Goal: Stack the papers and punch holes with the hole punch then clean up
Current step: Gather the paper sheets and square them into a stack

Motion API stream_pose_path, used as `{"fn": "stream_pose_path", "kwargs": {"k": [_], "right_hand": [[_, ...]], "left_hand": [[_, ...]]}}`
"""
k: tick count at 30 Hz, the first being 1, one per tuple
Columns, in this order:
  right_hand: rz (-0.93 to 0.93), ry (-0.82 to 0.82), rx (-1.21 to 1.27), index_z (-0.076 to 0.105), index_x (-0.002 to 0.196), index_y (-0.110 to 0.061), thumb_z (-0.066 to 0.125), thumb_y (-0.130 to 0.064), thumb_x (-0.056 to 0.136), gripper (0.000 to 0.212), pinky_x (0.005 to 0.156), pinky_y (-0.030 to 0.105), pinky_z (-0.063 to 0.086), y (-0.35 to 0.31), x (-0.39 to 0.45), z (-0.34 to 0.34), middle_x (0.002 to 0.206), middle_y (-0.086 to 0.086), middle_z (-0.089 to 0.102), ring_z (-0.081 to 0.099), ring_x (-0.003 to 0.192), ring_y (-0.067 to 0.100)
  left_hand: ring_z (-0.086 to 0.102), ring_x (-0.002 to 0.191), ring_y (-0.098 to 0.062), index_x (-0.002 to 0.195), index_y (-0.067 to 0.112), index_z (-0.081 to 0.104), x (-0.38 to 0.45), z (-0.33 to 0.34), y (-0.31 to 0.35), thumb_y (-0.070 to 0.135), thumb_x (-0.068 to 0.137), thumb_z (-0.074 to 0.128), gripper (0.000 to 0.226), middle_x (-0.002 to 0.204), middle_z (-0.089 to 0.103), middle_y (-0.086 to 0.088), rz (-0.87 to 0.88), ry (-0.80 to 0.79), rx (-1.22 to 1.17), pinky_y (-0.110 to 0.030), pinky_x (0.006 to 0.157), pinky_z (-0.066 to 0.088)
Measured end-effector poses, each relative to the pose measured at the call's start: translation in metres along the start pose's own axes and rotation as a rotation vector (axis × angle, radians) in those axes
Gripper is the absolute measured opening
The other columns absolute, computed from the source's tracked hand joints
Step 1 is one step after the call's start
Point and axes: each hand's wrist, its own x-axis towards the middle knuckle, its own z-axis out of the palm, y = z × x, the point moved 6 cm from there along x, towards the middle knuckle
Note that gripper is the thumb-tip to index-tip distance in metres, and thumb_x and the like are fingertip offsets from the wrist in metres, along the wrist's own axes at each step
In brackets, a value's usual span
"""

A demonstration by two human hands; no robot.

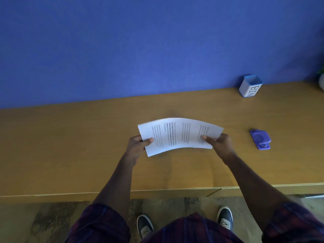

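White printed papers point(178, 135) are held above the middle of the wooden desk point(70, 146), bowed upward in the middle. My left hand point(138, 146) pinches their left edge, thumb on top. My right hand point(219, 143) pinches the right edge the same way. A purple hole punch point(260, 139) lies flat on the desk to the right of my right hand, well apart from it.
A small white and blue container marked BIN point(251, 86) stands at the back right against the blue wall point(157, 50). A bit of a plant pot point(321, 81) shows at the far right edge. The desk's front edge runs just before my body.
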Motion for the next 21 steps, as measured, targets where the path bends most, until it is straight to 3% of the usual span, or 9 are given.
{"fn": "stream_pose_path", "kwargs": {"k": [3,6,9,12,15,18,21], "right_hand": [[-0.037,0.017,0.066,0.080,0.090,-0.027,0.079,-0.020,0.086,0.008,0.070,0.018,0.056,-0.010,0.002,-0.006,0.095,-0.007,0.079,0.075,0.087,0.008],[0.040,0.011,-0.097,0.078,0.097,-0.022,0.080,-0.025,0.084,0.014,0.075,0.030,0.058,0.007,0.007,-0.009,0.096,-0.003,0.079,0.075,0.091,0.014],[0.076,0.087,-0.217,0.072,0.114,-0.021,0.084,-0.028,0.080,0.036,0.092,0.038,0.055,0.020,0.007,-0.012,0.116,0.001,0.072,0.067,0.108,0.019],[0.087,0.265,-0.381,0.055,0.138,-0.022,0.088,-0.037,0.073,0.074,0.105,0.044,0.045,0.019,0.004,-0.013,0.138,0.002,0.055,0.049,0.129,0.021],[0.239,0.400,-0.272,0.047,0.140,-0.016,0.089,-0.052,0.065,0.094,0.100,0.045,0.048,0.027,-0.010,-0.003,0.135,0.005,0.056,0.055,0.122,0.024],[0.364,0.162,0.059,0.052,0.131,-0.017,0.085,-0.059,0.065,0.085,0.083,0.037,0.055,0.033,-0.017,0.030,0.116,0.001,0.068,0.067,0.103,0.020],[0.292,-0.085,0.130,0.068,0.111,-0.017,0.085,-0.052,0.069,0.057,0.073,0.029,0.058,0.025,-0.018,0.057,0.100,0.002,0.078,0.074,0.089,0.017]], "left_hand": [[0.075,0.103,-0.027,0.101,0.014,0.081,-0.002,0.001,0.010,0.022,0.078,0.086,0.025,0.106,0.079,-0.005,0.054,-0.032,-0.019,-0.048,0.092,0.059],[0.075,0.100,-0.024,0.102,0.012,0.079,-0.003,0.007,0.007,0.012,0.080,0.085,0.023,0.104,0.079,-0.004,0.082,-0.023,0.143,-0.047,0.090,0.060],[0.075,0.098,-0.026,0.103,0.011,0.078,-0.005,0.012,0.002,0.014,0.082,0.083,0.022,0.102,0.079,-0.004,0.067,0.026,0.242,-0.049,0.086,0.061],[0.076,0.094,-0.025,0.100,0.014,0.078,-0.007,0.011,-0.003,0.017,0.082,0.083,0.019,0.100,0.079,-0.003,0.022,0.108,0.113,-0.050,0.076,0.064],[0.076,0.086,-0.018,0.095,0.019,0.076,-0.009,0.013,-0.015,0.015,0.079,0.086,0.019,0.096,0.079,0.000,-0.081,0.209,-0.127,-0.039,0.065,0.064],[0.073,0.079,-0.017,0.090,0.019,0.073,-0.014,0.022,-0.031,0.011,0.077,0.087,0.021,0.091,0.077,0.002,-0.189,0.286,-0.297,-0.036,0.068,0.061],[0.066,0.074,-0.023,0.088,0.015,0.071,-0.020,0.034,-0.045,0.010,0.079,0.086,0.018,0.088,0.075,-0.003,-0.230,0.296,-0.389,-0.041,0.070,0.049]]}}
